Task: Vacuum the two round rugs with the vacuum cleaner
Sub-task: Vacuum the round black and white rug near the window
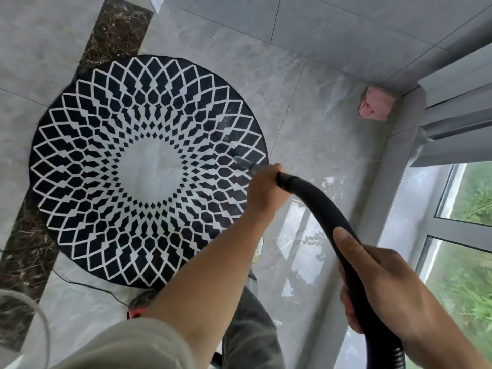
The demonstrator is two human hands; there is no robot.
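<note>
Black-and-white round rug (149,166) lies flat on a grey tiled floor (306,123), with its far left edge overlapping a strip of dark stone (117,30). You are standing over the rug's near right edge and looking down.

Your left hand (263,193) is curled around the front end of the black vacuum hose (314,206). Just past your fingers, the narrow grey nozzle (243,161) touches the rug close to its right edge. Your right hand (380,286) grips the hose further back, thumb laid along the top, where it curves down towards you.

A thin dark cord (87,284) trails across the floor by the rug's near edge. A crumpled pink cloth (376,103) sits in the far corner of the floor, beside a window (463,198) with greenery outside.

As for progress, you seem to be working on the first rug. The nozzle is at the right edge, and a faint dusty patch shows just beyond it. How much of the rug is already clean cannot be told from its look. The second rug is not in view, so it likely remains to be done.
</note>
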